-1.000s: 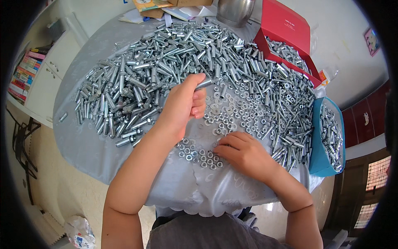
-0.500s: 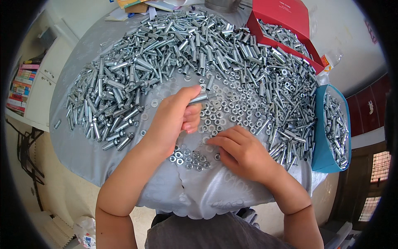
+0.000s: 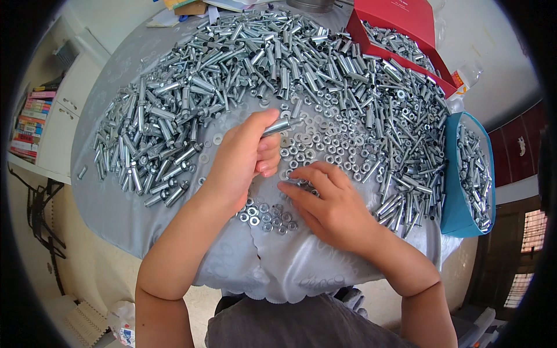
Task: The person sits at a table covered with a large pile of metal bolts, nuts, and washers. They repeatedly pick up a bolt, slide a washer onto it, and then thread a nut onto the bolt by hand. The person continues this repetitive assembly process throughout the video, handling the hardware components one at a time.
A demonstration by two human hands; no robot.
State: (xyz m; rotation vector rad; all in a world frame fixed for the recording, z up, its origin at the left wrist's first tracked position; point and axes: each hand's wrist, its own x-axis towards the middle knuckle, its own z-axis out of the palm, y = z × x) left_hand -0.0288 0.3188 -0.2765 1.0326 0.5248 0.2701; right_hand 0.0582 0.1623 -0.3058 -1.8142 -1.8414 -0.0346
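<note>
My left hand point(image 3: 246, 148) is closed around a silver expansion bolt point(image 3: 277, 127). The bolt's sleeve sticks out past the thumb, pointing right. Over the middle of the table, my right hand point(image 3: 331, 203) reaches down among loose nuts and washers, its thumb and forefinger apart. A few rings show between these fingers; none is visibly held. Below and between the hands lies a small group of hex nuts point(image 3: 267, 218). Beyond the right hand, washers and nuts point(image 3: 331, 142) are spread across the grey tablecloth point(image 3: 232, 261).
A large heap of metal sleeves and bolts point(image 3: 249, 58) curves round the far side of the table. At the right stand a red box point(image 3: 400, 14) and a teal box point(image 3: 455, 203), both holding metal parts. A shelf with books point(image 3: 35, 122) is at the left.
My right hand has shifted slightly left and away from me, and its thumb and forefinger have spread. The left hand keeps hold of the expansion bolt, almost in place.
</note>
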